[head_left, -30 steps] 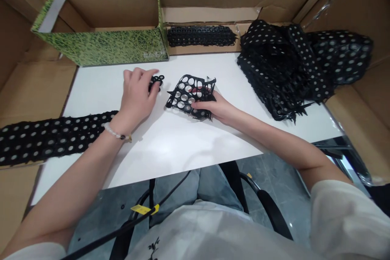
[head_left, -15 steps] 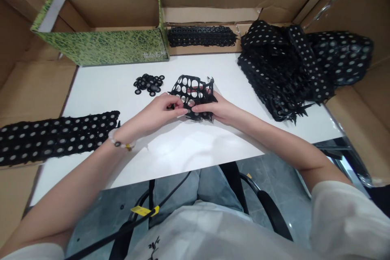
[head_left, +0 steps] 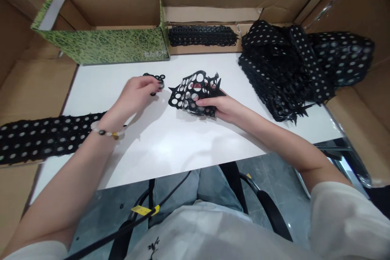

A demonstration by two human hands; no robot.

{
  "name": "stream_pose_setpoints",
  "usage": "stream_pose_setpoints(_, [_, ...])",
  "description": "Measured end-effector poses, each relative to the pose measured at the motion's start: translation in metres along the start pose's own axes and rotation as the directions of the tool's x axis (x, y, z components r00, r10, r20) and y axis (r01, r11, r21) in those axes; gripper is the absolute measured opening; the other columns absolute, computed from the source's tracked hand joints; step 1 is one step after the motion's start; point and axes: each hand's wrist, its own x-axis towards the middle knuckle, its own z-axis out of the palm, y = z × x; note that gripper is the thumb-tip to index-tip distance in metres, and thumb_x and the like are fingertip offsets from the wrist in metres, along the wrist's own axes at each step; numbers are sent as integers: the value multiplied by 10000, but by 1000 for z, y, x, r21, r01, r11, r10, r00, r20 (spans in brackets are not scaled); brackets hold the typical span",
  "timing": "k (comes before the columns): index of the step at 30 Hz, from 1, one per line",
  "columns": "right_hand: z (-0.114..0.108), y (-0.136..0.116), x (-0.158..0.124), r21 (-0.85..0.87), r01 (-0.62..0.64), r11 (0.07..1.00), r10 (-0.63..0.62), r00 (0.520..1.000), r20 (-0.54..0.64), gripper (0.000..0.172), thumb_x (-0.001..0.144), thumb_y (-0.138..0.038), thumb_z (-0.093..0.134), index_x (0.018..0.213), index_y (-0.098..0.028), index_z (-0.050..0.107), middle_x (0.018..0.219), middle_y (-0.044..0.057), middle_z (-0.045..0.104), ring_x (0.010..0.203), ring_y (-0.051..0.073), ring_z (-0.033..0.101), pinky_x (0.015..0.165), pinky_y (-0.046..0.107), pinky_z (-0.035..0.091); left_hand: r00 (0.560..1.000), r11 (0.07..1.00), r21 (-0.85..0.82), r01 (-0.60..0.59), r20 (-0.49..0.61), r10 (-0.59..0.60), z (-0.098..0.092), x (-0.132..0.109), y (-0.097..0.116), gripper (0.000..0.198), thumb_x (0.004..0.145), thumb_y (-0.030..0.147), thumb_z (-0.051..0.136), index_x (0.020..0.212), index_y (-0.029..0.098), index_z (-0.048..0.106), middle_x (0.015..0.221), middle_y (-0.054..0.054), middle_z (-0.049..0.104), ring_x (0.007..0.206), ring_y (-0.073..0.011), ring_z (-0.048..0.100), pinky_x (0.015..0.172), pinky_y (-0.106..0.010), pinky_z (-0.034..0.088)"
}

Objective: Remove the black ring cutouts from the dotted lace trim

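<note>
Black round-holed mesh sheet (head_left: 204,99), green-mottled cardboard box (head_left: 106,50)

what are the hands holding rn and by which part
The right hand holds a crumpled black perforated sheet by its lower right edge, thumb on top. The left hand is at some small black rings; whether it grips any cannot be told.

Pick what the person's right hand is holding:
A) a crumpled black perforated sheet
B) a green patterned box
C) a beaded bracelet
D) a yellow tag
A: the right hand grips the crumpled black perforated sheet by its lower edge, just above the white surface.
</note>
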Motion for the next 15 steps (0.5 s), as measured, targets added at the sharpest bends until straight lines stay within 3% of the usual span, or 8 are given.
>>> stream_pose_setpoints(3, [2, -3, -4, 4, 4, 1000, -4, 1000, 11, 572, 629, -242, 891, 1147, -242, 649, 1002, 35, 761, 1064, 284, 735, 1118, 536, 553, 964, 972, 230, 49, -265, 14, -8, 5, -9, 165, 865, 328, 570, 747, 221, 611, 760, -47, 630, 979, -301, 570, 963, -521, 374])
stream_pose_setpoints(7, [5, -4, -6, -2, -11, 1000, 11, 999, 34, 556, 625, -231, 896, 1122, -244, 645, 991, 35, 743, 1065, 283, 723, 1128, 535, 546, 962, 909, 413, 54, -264, 63, -9, 9, -25, 237, 873, 333, 572, 665, 220, 557, 644, -42, 509, 944, -287, 451, 945, -538, 304])
stream_pose_setpoints(11, [5, -2, -4, -14, -22, 1000, 22, 999, 23, 543, 621, -227, 902, 1102, -243, 652, 985, 42, 736, 1066, 286, 714, 1143, 538, 533, 942, 907, 414, 83, -328, 64, -11, 10, -26, 284, 868, 343, 616, 641, 215, 502, 643, -25, 476, 895, -251, 413, 906, -503, 289])
stream_pose_setpoints(13, [5, -1, -3, -34, -6, 999, 5, 1000, -13, 532, 611, -239, 914, 1078, -244, 658, 950, 37, 732, 1054, 289, 711, 1145, 544, 526, 930, 917, 399, -2, -337, 149, -9, 3, -14, 315, 904, 360, 602, 659, 214, 468, 685, -18, 486, 892, -236, 438, 900, -485, 292])
stream_pose_setpoints(15, [5, 1, -1, -47, 17, 999, -19, 999, -47, 535, 598, -261, 933, 1059, -239, 663, 916, 29, 726, 1031, 285, 706, 1136, 540, 528, 910, 910, 369, -187, -284, 302, -1, -9, 5, 345, 957, 376, 554, 667, 222, 448, 695, -11, 499, 844, -216, 469, 887, -462, 317])
